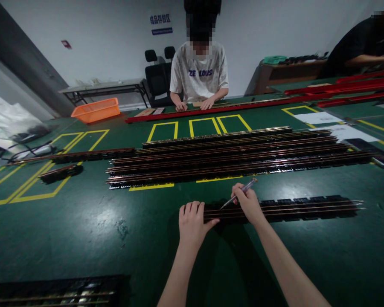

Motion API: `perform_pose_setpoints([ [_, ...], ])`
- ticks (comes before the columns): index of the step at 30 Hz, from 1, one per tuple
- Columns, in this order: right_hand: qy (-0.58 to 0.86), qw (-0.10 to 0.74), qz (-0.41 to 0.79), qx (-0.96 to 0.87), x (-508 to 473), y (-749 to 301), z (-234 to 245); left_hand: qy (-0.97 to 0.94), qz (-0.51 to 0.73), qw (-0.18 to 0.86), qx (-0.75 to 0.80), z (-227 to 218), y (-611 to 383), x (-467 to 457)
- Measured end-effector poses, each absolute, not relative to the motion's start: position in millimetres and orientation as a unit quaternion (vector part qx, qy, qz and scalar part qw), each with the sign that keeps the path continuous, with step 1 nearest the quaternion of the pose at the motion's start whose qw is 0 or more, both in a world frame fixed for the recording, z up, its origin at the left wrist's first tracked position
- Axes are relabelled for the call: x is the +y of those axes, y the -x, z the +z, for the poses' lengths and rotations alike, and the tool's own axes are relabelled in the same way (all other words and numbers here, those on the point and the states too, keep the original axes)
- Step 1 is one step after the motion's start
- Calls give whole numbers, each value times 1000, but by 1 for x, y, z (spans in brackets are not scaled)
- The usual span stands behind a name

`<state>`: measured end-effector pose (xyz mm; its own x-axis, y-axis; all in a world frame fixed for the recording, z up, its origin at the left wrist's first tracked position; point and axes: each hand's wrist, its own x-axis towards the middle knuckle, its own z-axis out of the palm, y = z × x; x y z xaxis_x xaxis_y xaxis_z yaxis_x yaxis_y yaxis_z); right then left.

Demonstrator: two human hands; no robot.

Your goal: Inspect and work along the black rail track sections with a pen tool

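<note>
Head view: a green table [80, 243] with the long stack of dark strips [230, 158] as landmark; from where I stand, all places are read from it. The strip in hand [291, 210] lies apart from the stack, on the wearer's side, roughly parallel to it and toward its right half. Coppery lines run along its length. The left hand [192, 215] grips this strip at its left end, fingers over the top and thumb along the near edge. The right hand [248, 202] pinches a pen-like tool [249, 184], its point directed down at the strip just beside the left thumb; whether the tip touches is hard to say in this dim light.

Progress, by judgement: one strip is under the tool, with the point near the left end and the longer part lying to the right. The coppery lines are already in place there, as on the stack. Whether the stacked strips are finished or waiting cannot be told, nor can the state of the short dark piece [60, 173] left of the stack. Beyond the stack, a co-worker [199, 70] rests both hands by a red channel [211, 111].
</note>
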<state>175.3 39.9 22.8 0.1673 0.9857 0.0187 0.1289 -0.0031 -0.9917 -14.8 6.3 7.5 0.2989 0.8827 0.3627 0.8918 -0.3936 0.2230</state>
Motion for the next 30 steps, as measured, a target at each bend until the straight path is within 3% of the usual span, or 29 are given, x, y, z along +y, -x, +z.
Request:
perform_pose_setpoints([
  [30, 582, 554, 376, -461, 38, -172, 25, 809, -216, 21, -547, 10, 15, 5],
])
